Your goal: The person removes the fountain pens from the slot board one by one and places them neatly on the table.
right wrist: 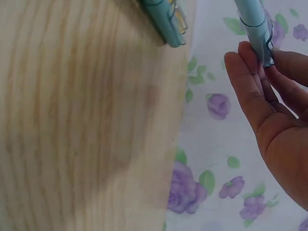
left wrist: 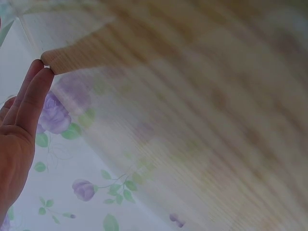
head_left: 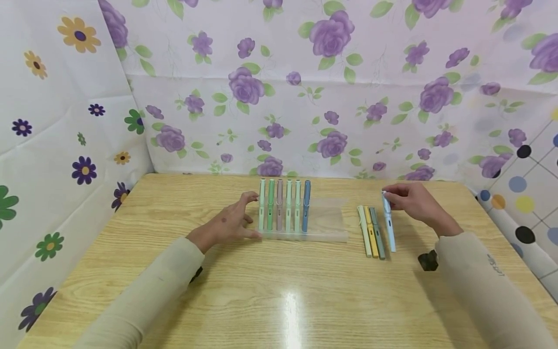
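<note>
My right hand (head_left: pixel 410 201) pinches a light blue fountain pen (head_left: pixel 389 225) by its cap end between thumb and fingertips; the pen slants down toward me. In the right wrist view its clip and cap (right wrist: pixel 255 24) show between the fingers. On the left, my left hand (head_left: pixel 228 220) touches the left side of a clear plastic pen stand (head_left: pixel 327 237), thumb by the front lip and fingers farther back. Fairly straight fingers (left wrist: pixel 36 98) appear in the left wrist view. Several capped pens stand in a row there, including a green one (head_left: pixel 271 206), a mauve one (head_left: pixel 280 206) and a blue one (head_left: pixel 306 208).
Between the stand and my right hand lie a pale green pen (head_left: pixel 364 232), a yellow pen (head_left: pixel 372 232) and a dark grey-green pen (head_left: pixel 378 235), side by side on the wooden table (head_left: pixel 244 295). A flowered cloth (head_left: pixel 296 106) hangs behind the table.
</note>
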{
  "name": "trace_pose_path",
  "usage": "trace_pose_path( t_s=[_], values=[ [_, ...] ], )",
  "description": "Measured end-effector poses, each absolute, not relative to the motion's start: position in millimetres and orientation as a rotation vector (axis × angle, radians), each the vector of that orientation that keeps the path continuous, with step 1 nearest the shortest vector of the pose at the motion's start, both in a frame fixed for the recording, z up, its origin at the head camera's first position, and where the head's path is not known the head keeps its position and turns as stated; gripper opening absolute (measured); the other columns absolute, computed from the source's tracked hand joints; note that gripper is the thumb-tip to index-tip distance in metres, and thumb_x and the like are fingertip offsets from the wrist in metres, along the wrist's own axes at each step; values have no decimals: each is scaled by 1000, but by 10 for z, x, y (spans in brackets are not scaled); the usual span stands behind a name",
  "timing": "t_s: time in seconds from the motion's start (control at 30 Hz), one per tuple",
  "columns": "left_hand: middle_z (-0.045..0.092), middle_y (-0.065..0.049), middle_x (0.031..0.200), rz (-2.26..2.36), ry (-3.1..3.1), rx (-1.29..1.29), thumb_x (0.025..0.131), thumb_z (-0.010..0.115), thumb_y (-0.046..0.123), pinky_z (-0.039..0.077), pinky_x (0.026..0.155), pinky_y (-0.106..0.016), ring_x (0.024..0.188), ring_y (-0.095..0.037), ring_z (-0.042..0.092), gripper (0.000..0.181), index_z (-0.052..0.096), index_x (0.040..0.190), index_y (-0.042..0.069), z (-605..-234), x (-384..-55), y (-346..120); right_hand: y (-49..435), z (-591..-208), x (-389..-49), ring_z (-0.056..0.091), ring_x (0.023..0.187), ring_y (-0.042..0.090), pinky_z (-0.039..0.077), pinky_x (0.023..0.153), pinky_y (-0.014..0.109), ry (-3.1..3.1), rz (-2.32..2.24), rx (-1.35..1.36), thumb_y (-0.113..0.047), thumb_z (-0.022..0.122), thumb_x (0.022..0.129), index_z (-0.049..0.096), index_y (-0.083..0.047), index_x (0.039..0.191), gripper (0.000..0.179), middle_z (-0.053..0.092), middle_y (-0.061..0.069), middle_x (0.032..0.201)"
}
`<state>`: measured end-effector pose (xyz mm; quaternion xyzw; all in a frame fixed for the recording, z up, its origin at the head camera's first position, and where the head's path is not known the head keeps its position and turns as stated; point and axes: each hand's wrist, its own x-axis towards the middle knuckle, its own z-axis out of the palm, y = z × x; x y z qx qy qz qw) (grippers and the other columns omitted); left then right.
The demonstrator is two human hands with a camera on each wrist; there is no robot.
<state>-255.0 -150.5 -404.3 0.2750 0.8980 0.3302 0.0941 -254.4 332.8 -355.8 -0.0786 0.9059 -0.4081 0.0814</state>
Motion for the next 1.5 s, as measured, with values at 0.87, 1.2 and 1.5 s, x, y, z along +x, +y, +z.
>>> trace_pose_path(
  t_s=[0.87,1.2,1.5],
  values=[
    [25,-11,161,998,2639,793,83,84,30,54,87,-44,112,-29,64,99,14,152,20,-4025,-2542,-1495,3446,-3913,-2686,69,86,21,58,77,36,2607,-1146,-63,-23,57,104,54,14,132,47,68,20,106],
    [25,-10,161,997,2635,783,83,83,30,54,88,-44,112,-28,64,98,14,152,20,-4013,-2542,-1487,3398,-3982,-2753,69,81,18,57,72,34,2631,-1088,-37,-22,58,103,60,13,122,39,70,13,95],
    [25,-11,161,991,2642,780,83,83,30,54,88,-45,112,-28,64,98,14,152,20,-4022,-2543,-1504,3326,-3974,-2750,68,75,17,57,69,34,2651,-1060,-57,-14,54,102,62,14,115,32,69,14,91]
  ],
)
